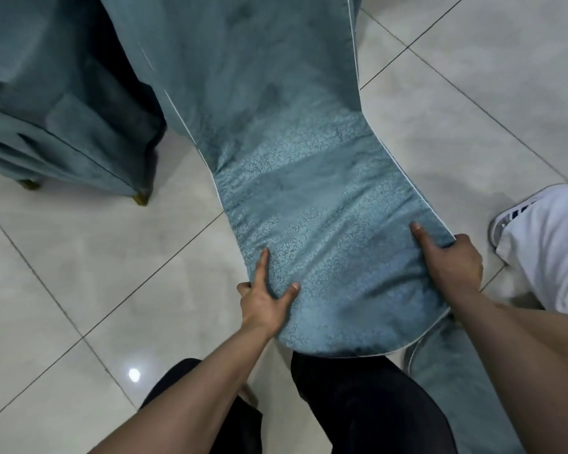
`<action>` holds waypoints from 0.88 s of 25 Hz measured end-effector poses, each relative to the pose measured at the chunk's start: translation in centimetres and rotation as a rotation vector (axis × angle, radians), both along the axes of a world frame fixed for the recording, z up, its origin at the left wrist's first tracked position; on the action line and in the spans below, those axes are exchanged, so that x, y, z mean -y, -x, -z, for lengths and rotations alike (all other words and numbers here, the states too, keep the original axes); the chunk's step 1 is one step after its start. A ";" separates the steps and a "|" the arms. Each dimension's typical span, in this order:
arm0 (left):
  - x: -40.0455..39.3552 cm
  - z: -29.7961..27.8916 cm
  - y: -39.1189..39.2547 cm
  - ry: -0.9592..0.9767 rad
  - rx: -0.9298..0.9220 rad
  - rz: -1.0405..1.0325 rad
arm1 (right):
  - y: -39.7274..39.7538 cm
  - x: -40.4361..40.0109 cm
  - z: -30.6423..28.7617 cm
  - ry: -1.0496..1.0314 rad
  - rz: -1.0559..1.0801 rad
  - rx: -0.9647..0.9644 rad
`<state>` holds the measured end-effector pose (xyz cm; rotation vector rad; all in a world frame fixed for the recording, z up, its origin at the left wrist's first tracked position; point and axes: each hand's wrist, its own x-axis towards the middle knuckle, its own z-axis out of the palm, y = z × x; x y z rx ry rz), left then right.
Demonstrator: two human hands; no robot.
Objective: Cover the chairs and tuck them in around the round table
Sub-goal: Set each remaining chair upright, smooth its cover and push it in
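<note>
Directly below you, the chair cover (pixel 308 198) sits over the chair back. Your left hand (pixel 264 304) and right hand (pixel 454 262) grip its top corners, fingers curled behind. A second covered chair (pixel 63 126) stands left.

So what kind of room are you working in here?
Probably a banquet or restaurant dining hall: teal chair cover with white piping gripped by both hands, another covered chair with gold legs beside it, and glossy tiled floor.
</note>
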<state>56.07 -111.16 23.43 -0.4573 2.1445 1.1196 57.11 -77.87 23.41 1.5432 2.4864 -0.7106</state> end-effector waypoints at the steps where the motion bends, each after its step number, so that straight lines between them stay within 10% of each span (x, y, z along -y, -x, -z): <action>1: 0.2 -1.3 -0.5 -0.008 0.017 -0.001 | -0.6 0.2 -1.7 -0.018 -0.001 0.021; 14: 2.2 -18.1 -5.4 -0.196 0.155 -0.010 | -4.4 1.5 -24.3 -0.100 -0.067 0.120; 22: 5.0 -24.4 -11.6 -0.116 0.078 -0.045 | -10.9 4.1 -27.1 0.033 0.028 0.166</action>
